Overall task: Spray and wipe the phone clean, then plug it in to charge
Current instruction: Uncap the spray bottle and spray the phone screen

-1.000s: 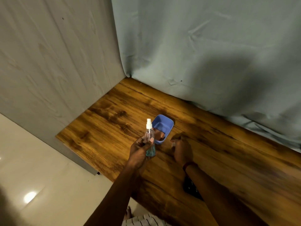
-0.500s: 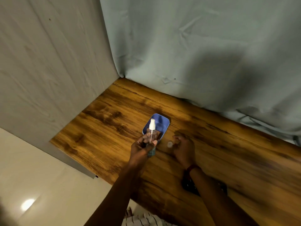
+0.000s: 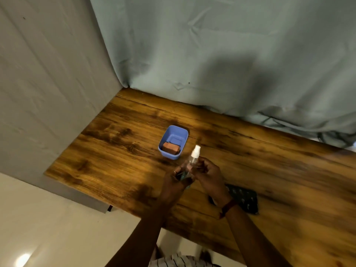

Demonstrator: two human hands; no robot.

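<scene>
My left hand (image 3: 176,180) grips the lower part of a small clear spray bottle (image 3: 192,160) with a white nozzle and a little blue-green liquid. It is held upright just above the wooden table (image 3: 119,151). My right hand (image 3: 209,175) is curled against the bottle's right side, fingertips touching it. The dark phone (image 3: 243,199) lies flat on the table, partly hidden under my right wrist. A blue tub (image 3: 178,132) stands just beyond the bottle and holds a folded reddish-brown cloth (image 3: 170,148).
A grey-green curtain (image 3: 212,54) hangs along the table's back edge and a pale wall (image 3: 48,83) closes the left side. Dark cable (image 3: 327,135) lies under the curtain at the far right. The table's near edge drops to a pale floor (image 3: 57,228).
The bottle and my left hand have moved right and nearer, away from the tub, so the cloth inside shows. My right hand has come off the table up to the bottle.
</scene>
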